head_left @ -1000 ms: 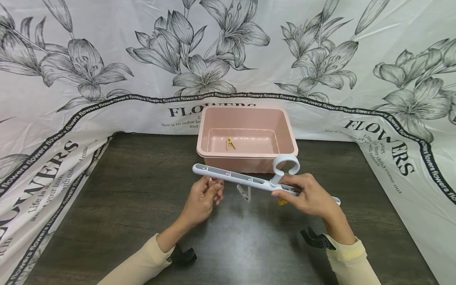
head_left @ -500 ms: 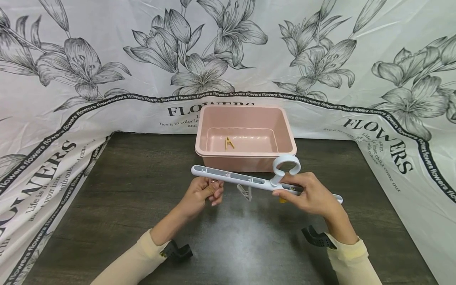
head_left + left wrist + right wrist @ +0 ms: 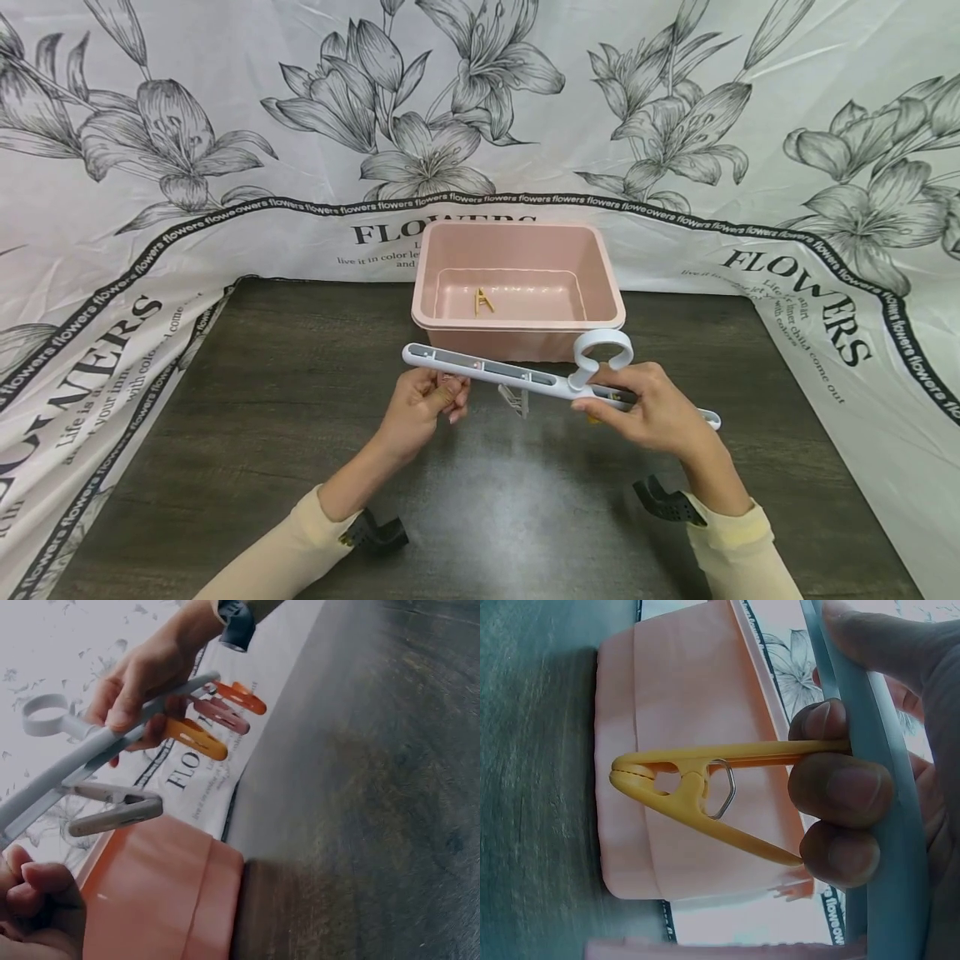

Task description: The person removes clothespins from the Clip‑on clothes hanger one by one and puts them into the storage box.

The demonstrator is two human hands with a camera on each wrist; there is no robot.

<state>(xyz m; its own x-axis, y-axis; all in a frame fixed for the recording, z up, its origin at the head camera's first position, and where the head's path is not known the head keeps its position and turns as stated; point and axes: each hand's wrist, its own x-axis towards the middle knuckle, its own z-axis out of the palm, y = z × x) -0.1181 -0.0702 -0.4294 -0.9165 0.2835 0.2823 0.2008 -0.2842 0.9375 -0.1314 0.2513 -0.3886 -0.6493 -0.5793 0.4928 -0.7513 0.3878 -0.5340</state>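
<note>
In the head view my right hand [image 3: 660, 412] grips a light grey-blue hanger bar [image 3: 564, 386] with an open-ring hook, held tilted above the table. A grey clothespin [image 3: 112, 817] hangs under the bar's middle. Past it, beside the right hand, hang a yellow clothespin [image 3: 750, 752], a dusty-pink clothespin [image 3: 223, 716] and an orange clothespin [image 3: 241, 697]. The right fingertips touch the yellow one. My left hand [image 3: 415, 408] pinches a pink clothespin [image 3: 447, 379] just under the bar's left part. Fingers mostly cover that clothespin, and whether it is joined to the bar cannot be told.
A pink plastic tub [image 3: 517, 250] stands at the table's back, just beyond the hanger. One yellow clothespin [image 3: 483, 302] lies inside it. White flower-printed cloth [image 3: 300, 167] rises around the dark wood-look table [image 3: 247, 433].
My left hand has shifted slightly left and up with the pink clothespin, which shows less now. The bar's left end dipped a little, then rose again. The right hand keeps its grip.
</note>
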